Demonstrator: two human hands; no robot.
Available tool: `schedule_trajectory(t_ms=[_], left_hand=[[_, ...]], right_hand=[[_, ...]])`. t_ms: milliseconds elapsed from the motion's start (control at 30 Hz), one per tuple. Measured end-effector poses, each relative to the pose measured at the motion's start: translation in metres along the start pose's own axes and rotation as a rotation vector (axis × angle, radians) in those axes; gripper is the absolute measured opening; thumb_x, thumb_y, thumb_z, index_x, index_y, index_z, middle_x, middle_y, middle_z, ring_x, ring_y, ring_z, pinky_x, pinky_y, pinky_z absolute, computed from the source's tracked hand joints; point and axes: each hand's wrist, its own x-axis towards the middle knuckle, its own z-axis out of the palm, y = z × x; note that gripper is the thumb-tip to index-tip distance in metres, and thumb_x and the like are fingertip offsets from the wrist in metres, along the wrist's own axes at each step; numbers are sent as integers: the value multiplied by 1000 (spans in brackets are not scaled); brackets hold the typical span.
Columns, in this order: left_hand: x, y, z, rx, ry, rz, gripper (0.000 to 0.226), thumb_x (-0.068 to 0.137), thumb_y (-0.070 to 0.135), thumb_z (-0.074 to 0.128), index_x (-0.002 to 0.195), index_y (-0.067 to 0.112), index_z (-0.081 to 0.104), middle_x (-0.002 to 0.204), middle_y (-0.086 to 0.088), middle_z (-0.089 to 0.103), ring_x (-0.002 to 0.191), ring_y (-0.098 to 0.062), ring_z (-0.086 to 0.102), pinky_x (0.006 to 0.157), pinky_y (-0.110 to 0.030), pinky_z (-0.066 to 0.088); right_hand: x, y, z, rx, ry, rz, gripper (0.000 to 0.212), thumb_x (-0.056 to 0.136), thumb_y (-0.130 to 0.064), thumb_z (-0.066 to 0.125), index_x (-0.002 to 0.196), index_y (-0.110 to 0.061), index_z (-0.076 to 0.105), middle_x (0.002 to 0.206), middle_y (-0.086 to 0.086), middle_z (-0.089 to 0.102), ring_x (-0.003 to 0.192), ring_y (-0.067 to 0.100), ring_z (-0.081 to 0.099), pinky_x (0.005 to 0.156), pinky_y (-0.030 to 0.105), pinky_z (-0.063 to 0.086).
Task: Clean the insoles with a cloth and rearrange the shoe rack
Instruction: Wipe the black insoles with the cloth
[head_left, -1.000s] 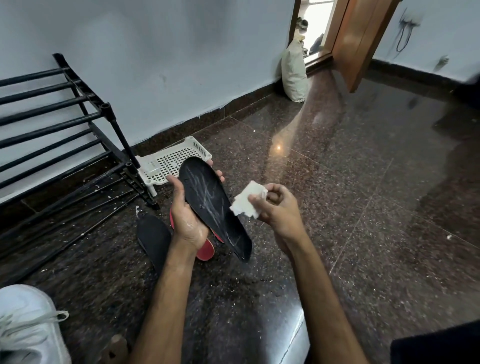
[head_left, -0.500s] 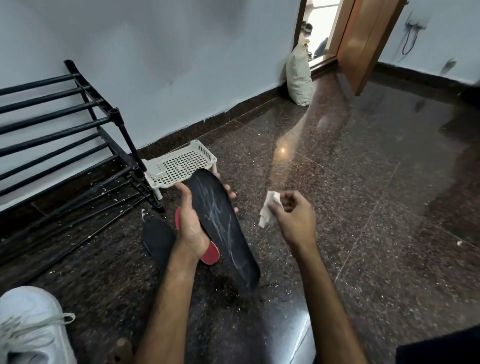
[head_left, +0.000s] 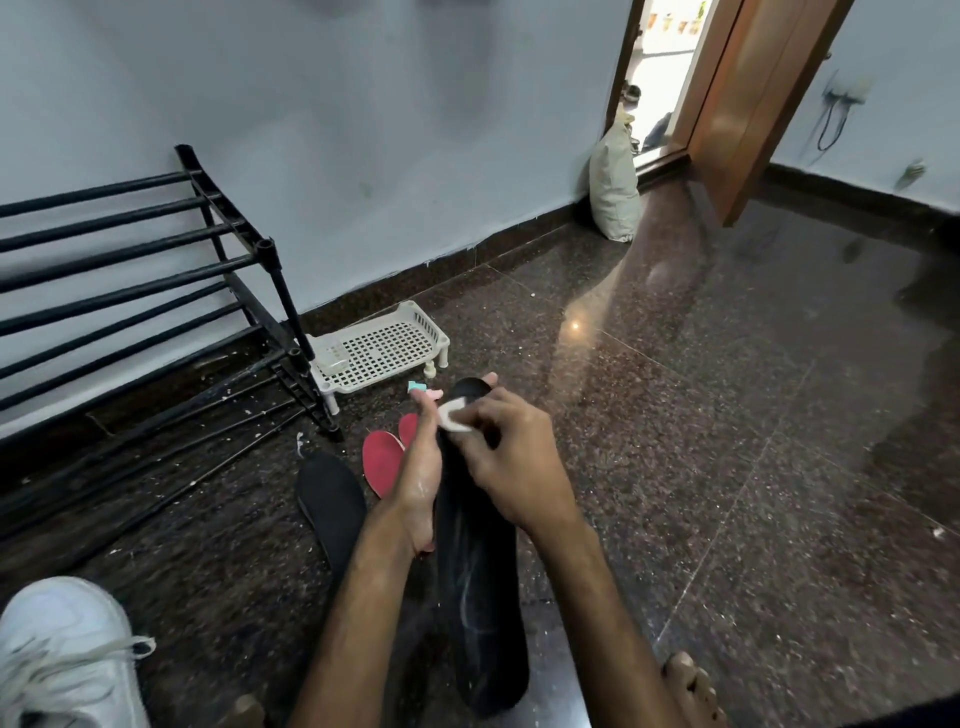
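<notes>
In the lower middle of the frame the left hand (head_left: 415, 470) grips a long black insole (head_left: 480, 597) by its edge, thumb along one side and fingertips showing past the far end. The insole runs from the middle of the frame down to the bottom edge and carries pale streaks. The right hand (head_left: 514, 462) pinches a small white cloth (head_left: 453, 417) between curled fingers and thumb and presses it on the upper end of that insole.

On the dark speckled floor (head_left: 727, 415), just left of the held insole, lie a second black insole (head_left: 332, 499) and a red insole (head_left: 381, 462), partly hidden behind the left hand. The black shoe rack (head_left: 156, 291) stands against the wall at the left of the frame. A white perforated tray (head_left: 384, 348) sits just beside its end post. A white shoe (head_left: 57, 660) lies in the lower left corner and a bare foot (head_left: 691, 686) shows at the lower right. A pale sack (head_left: 613, 187) leans by the open wooden door (head_left: 737, 104) at the upper right.
</notes>
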Motion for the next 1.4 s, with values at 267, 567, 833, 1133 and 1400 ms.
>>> schedule_trajectory(t_ms=[267,567,833,1133,1400], left_hand=[[-3,-3,13,50,-80,-96,78,88,76,14,116,33,73,124,-3,69,114,-16,65,103,-32,44],[3,2,-11,-78,-79,-76,86,80,82,22,128,25,66,142,-17,53,135,-34,45,119,-50,24],[4,1,-13,-72,-8,-87,88,71,87,33,116,22,73,140,-22,53,126,-34,55,114,-48,34],[7,-11,-7,-58,-38,-154,90,73,86,36,116,17,73,132,-19,60,126,-31,55,113,-43,37],[8,-11,-11,-92,-115,-168,105,78,85,40,139,0,47,132,-26,42,129,-39,37,113,-46,27]], right_hand=[[-1,-6,-7,-289,359,156,13,88,-11,63,94,-9,74,86,-1,63,71,11,59,72,23,50],[1,-9,-7,-482,32,221,13,86,-18,62,90,-13,73,89,3,69,83,24,66,72,30,47],[6,-13,-1,-121,-118,96,9,82,-16,71,89,-15,77,87,-2,71,82,9,65,85,20,50],[9,-19,-7,-257,178,84,8,85,-13,67,88,-11,74,83,-4,63,73,9,58,70,15,42],[6,-11,-19,-590,108,317,14,90,-10,56,87,-8,70,89,5,65,82,26,65,63,26,38]])
